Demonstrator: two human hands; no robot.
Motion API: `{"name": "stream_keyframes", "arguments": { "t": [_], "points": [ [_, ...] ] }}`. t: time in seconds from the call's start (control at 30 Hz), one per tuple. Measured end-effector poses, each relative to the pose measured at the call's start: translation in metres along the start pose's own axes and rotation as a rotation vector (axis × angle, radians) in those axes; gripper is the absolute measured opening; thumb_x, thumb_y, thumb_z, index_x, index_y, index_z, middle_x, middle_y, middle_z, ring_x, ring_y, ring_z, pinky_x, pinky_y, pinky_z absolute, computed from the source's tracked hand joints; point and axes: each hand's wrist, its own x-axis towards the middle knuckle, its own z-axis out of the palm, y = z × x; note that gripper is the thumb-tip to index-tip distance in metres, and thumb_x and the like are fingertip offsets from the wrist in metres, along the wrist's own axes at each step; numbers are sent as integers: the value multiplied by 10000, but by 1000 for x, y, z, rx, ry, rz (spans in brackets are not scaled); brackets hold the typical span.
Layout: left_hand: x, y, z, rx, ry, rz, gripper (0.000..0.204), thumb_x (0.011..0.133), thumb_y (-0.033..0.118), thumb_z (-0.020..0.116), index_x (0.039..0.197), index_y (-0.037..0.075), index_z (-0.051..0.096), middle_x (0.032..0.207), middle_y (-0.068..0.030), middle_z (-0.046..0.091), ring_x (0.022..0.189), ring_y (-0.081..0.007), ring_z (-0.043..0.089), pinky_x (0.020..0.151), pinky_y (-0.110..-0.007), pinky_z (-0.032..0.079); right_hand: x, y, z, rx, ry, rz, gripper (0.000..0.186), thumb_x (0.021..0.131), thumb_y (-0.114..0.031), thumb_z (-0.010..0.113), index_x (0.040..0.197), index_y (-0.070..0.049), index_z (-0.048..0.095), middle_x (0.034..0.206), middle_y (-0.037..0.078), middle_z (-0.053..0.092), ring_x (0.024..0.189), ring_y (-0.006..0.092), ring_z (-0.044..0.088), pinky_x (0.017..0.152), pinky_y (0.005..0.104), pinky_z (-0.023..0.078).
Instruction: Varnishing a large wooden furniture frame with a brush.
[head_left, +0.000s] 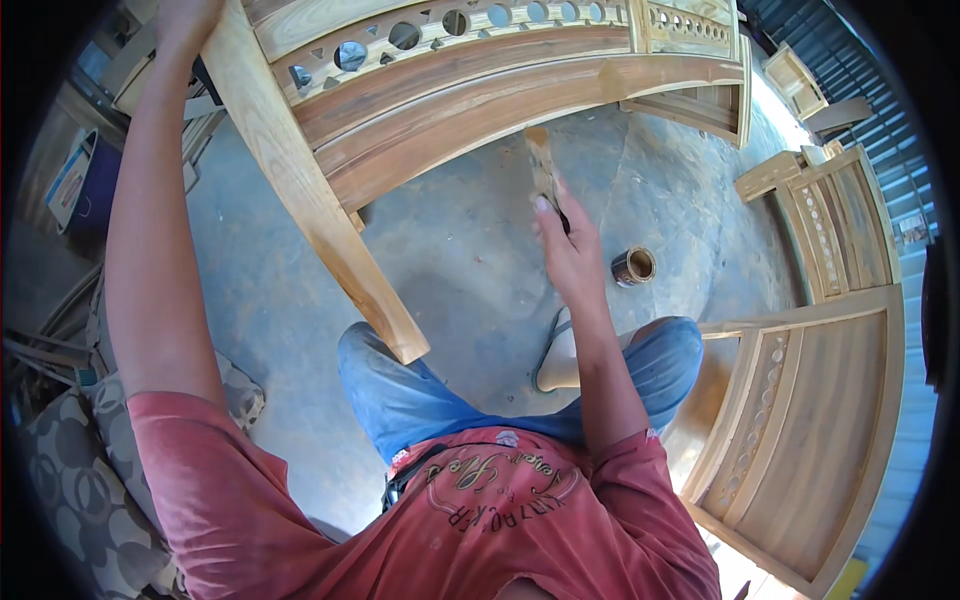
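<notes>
A light wooden bed headboard (pixel 430 115), with a row of round cut-outs, leans across the upper view. Its thick leg (pixel 325 215) slants down to my left knee. My left hand (pixel 188 22) is at the upper end of this leg, touching or right beside it; the top edge of the view cuts off its fingers. My right hand (pixel 572 250) is closed around a putty knife (pixel 541 158), whose flat blade points away from me with a brown smear at the tip. The blade is below the headboard's lower rail, apparently apart from it.
A small open brown tin (pixel 633 267) stands on the concrete floor (pixel 470 270), right of my right hand. More wooden panels (pixel 800 430) stand along the right, before a corrugated blue wall (pixel 885 110). Patterned cushions (pixel 85 490) and a dark purple bucket (pixel 95 190) are at left.
</notes>
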Motion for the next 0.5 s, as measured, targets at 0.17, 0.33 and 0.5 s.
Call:
{"name": "stream_keyframes", "arguments": {
  "t": [0.17, 0.33, 0.5],
  "points": [
    [-68, 109, -25, 575, 391, -73, 598, 840, 452, 730, 995, -124, 686, 852, -211, 698, 696, -299, 658, 660, -396, 545, 52, 5, 3, -714, 92, -658, 538, 893, -16, 651, 1415, -133, 587, 1032, 139, 547, 825, 227, 506, 743, 314, 456],
    [-90, 135, -13, 543, 388, -62, 609, 841, 458, 727, 1003, -127, 684, 859, -217, 699, 706, -304, 662, 662, -399, 545, 73, 7, 3, -782, 115, -722, 577, 836, 25, 681, 1382, -153, 623, 1006, 170, 513, 822, 281, 501, 766, 355, 464],
    [-91, 136, -8, 510, 388, -49, 619, 842, 463, 724, 1011, -131, 683, 866, -223, 700, 716, -309, 666, 663, -402, 545, 85, 12, 13, -770, 124, -735, 577, 828, 22, 686, 1374, -155, 631, 977, 172, 509, 800, 289, 497, 756, 369, 467]
  ]
}}
